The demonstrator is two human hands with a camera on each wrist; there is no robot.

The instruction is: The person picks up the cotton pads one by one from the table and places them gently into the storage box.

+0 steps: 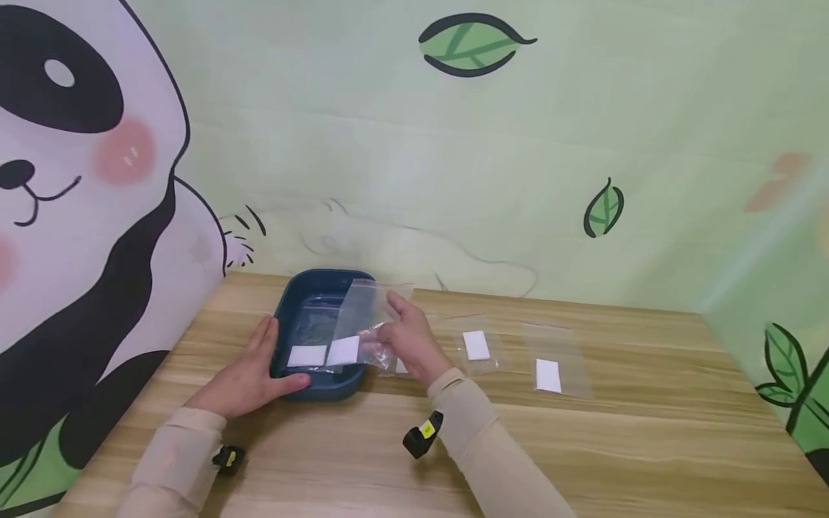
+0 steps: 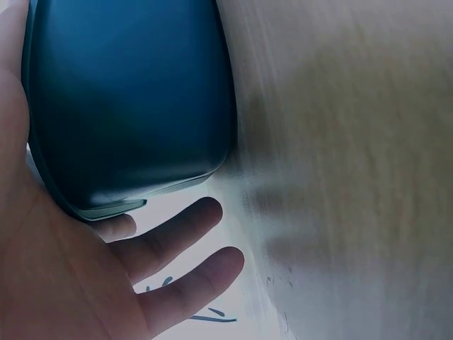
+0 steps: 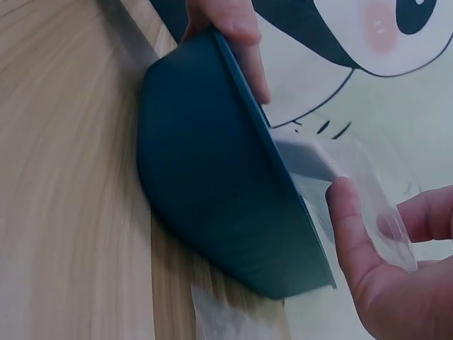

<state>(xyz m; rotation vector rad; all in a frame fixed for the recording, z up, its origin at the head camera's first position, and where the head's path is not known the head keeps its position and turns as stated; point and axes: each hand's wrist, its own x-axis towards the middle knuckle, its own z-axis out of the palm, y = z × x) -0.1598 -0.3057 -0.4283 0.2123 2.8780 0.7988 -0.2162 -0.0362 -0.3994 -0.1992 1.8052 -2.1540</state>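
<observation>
A dark blue container (image 1: pixel 322 394) sits on the table, left of centre. At its near left corner, my left hand (image 1: pixel 245 373) holds the rim, thumb over the edge and fingers along the outside; in the left wrist view two fingers (image 2: pixel 173 244) stick out past the container (image 2: pixel 134 92). My right hand (image 1: pixel 414 342) pinches a clear plastic bag (image 1: pixel 372 306) between thumb and finger, above the container's right side. A white card (image 1: pixel 343 350) shows at that bag's lower end. Inside the container lies another clear bag with a white card (image 1: pixel 307 356).
Right of the container, several clear bags lie flat on the wooden table (image 1: pixel 648 432), including one with a white card (image 1: pixel 476 345) and one with a white card (image 1: pixel 547 375) farther right. A printed wall cloth (image 1: pixel 363 144) rises behind the table.
</observation>
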